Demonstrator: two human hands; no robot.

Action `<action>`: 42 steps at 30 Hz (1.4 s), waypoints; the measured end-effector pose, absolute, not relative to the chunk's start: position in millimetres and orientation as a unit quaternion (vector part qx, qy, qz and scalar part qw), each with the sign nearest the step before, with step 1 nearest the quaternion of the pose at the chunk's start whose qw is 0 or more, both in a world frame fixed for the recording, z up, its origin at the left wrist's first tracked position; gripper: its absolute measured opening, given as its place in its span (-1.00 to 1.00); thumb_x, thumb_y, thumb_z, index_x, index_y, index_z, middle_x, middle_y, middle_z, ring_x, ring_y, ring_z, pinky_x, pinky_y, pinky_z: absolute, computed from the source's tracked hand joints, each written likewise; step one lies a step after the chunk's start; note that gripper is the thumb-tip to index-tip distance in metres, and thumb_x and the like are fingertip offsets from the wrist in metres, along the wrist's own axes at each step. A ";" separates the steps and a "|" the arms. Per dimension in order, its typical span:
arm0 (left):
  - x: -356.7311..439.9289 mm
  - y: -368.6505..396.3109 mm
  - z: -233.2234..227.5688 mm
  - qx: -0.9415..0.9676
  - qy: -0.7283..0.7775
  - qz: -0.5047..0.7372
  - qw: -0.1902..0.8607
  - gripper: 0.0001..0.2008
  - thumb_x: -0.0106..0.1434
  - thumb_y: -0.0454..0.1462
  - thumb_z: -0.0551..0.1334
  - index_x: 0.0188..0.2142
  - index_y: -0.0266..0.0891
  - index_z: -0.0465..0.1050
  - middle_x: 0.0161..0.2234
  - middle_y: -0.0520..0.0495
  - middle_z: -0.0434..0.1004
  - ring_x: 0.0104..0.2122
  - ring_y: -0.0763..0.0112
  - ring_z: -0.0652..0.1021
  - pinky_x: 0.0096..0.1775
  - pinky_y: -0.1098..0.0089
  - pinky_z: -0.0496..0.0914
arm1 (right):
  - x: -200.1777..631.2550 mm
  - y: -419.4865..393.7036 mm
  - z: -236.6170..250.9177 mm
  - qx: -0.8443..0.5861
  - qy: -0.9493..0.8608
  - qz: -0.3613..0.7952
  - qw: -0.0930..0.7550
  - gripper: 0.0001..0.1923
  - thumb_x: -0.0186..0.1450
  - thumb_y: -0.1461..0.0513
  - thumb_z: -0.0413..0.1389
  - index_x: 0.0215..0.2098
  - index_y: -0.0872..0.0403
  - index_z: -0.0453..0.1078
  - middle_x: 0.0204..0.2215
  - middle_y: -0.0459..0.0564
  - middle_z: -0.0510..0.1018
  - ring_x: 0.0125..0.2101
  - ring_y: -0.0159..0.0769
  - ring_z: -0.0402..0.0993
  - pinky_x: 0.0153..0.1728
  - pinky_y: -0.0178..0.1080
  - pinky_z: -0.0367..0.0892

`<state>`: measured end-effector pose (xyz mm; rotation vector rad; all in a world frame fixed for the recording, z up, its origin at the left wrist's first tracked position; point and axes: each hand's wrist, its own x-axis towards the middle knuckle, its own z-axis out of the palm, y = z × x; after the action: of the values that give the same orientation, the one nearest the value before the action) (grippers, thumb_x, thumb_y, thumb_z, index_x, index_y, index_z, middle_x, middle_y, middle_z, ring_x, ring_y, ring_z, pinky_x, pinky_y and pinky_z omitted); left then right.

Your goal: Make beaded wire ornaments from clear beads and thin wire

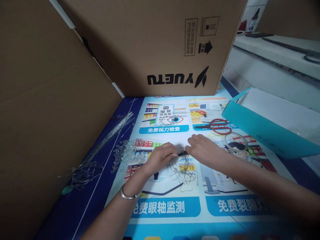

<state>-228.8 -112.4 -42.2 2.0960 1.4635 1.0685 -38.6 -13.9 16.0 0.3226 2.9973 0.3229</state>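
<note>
My left hand [161, 156] and my right hand [203, 148] meet over a printed poster mat [175, 203]. Both pinch a small dark tool or part [182, 153] held between their fingertips; what it is I cannot tell. Just below the hands lies a loose tangle of thin wire pieces [183, 173]. A heap of small clear beads or nose pads [127, 151] sits left of my left hand. A silver bangle [128, 195] circles my left wrist.
Red-handled scissors [217, 126] and a clear tape ring [236, 141] lie right of the hands. A teal box [265, 133] stands at right. A bundle of long wires [105, 146] lies at left. Large cardboard boxes [160, 43] wall in the back and left.
</note>
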 end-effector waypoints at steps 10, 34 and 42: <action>-225.7 -113.1 -38.6 0.739 0.524 0.376 0.195 -0.86 0.24 -0.34 0.09 -0.40 -0.25 0.41 -0.41 -0.05 0.43 -0.35 0.44 0.43 -0.30 0.40 0.34 | -46.2 -3.2 24.4 0.037 0.989 0.131 0.063 -0.90 0.20 0.38 0.02 -0.41 0.13 0.36 -0.42 0.03 0.40 -0.30 -0.22 0.27 -0.31 -0.20 0.08; -226.1 -112.7 -39.8 0.732 0.525 0.390 0.191 -0.87 0.23 -0.34 0.09 -0.39 -0.25 0.40 -0.42 -0.05 0.42 -0.34 0.42 0.42 -0.30 0.38 0.34 | -42.1 -8.0 21.7 0.066 0.987 0.127 0.068 -0.90 0.19 0.39 0.02 -0.40 0.13 0.36 -0.43 0.04 0.40 -0.33 -0.22 0.29 -0.35 -0.22 0.09; -226.1 -113.3 -41.5 0.732 0.512 0.410 0.183 -0.87 0.24 -0.30 0.09 -0.32 -0.23 0.41 -0.36 -0.09 0.44 -0.27 0.37 0.43 -0.24 0.34 0.35 | -29.9 -12.1 8.4 0.134 0.985 0.091 0.059 -0.89 0.27 0.30 -0.01 -0.30 0.08 0.35 -0.38 0.02 0.38 -0.26 -0.23 0.25 -0.28 -0.21 0.09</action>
<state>-226.1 -113.3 -41.5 2.0650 1.4450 1.1557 -29.9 -12.1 8.4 0.4060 2.9839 0.2762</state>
